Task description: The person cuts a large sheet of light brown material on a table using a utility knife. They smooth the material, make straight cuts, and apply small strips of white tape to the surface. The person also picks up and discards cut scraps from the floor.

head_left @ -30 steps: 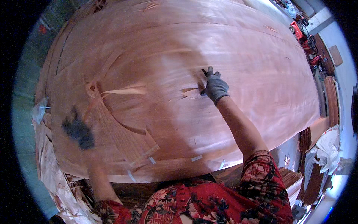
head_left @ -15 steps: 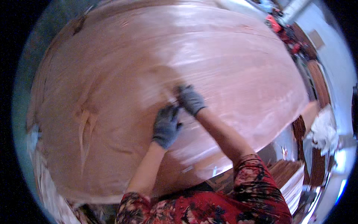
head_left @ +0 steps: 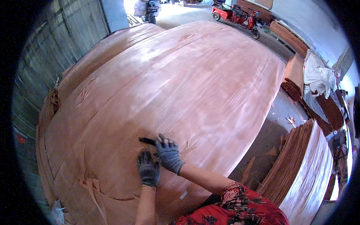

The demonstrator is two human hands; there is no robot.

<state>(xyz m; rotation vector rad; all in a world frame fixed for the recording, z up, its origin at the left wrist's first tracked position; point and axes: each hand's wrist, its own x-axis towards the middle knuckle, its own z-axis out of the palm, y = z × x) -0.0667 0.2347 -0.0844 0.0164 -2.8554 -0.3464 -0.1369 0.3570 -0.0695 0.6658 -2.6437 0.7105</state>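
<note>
A large reddish wood veneer sheet (head_left: 180, 82) lies on top of a thick stack and fills most of the view. My right hand (head_left: 168, 153), in a grey glove, grips a small dark tool (head_left: 147, 141) whose tip rests on the sheet. My left hand (head_left: 148, 168), also gloved, presses flat on the veneer just beside and below it. Small splits in the veneer show close to the right hand.
Torn veneer strips (head_left: 92, 187) hang at the stack's near left edge. Another veneer stack (head_left: 303, 168) stands at the right across a concrete gap. Further stacks and white sacks (head_left: 317, 75) lie at the back right, a red three-wheeled vehicle (head_left: 234, 15) at the top.
The view has swung up along the sheet. My left hand came from the left edge to beside the right hand; both now rest low on the sheet, the right holding the dark tool.
</note>
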